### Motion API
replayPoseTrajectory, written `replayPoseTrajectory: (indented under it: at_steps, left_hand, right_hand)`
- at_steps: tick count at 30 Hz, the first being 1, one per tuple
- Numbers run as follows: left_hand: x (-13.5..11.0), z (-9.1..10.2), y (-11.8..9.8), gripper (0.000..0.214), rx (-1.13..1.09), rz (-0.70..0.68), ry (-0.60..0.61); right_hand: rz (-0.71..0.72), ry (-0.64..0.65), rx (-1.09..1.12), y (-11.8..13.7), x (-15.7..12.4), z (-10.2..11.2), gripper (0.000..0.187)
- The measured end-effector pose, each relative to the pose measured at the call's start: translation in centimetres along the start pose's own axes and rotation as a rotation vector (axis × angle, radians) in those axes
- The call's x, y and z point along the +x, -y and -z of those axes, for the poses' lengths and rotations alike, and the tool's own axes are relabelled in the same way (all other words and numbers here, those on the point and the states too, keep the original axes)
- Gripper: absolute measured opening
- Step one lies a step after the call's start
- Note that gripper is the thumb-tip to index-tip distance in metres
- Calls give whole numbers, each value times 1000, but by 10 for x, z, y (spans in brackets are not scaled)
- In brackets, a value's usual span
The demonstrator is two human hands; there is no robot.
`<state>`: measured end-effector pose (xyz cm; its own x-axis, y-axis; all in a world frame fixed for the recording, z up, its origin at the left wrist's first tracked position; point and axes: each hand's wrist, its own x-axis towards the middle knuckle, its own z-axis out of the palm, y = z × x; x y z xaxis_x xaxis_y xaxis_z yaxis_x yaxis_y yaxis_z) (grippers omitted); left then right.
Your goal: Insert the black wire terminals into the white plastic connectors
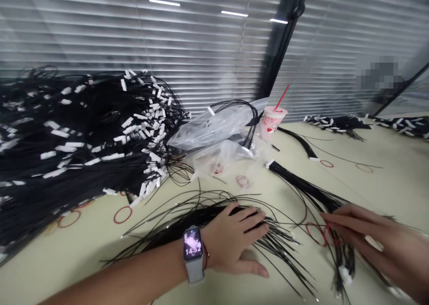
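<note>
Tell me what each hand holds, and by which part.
The left hand holds nothing, lying flat on loose black wires. The right hand touches a red rubber band with its fingertips; a pinch cannot be told.

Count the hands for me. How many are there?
2. The left hand lies flat on loose black wires near the middle. The right hand is at the right, fingertips at a red band. No others show.
</note>
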<state>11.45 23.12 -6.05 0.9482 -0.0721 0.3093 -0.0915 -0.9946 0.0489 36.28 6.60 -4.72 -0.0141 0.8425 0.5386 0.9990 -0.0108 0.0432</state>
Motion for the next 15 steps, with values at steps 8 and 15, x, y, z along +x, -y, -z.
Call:
replayPoseTrajectory:
  at_steps: [8,15]
  left_hand:
    - [1,10,-9,68,0,67,77]
    - [-3,6,-13,69,172,32,-57]
  right_hand:
    - [-242,97,312,-3,33,45,27]
    - [-283,253,329,-9,125,8,36]
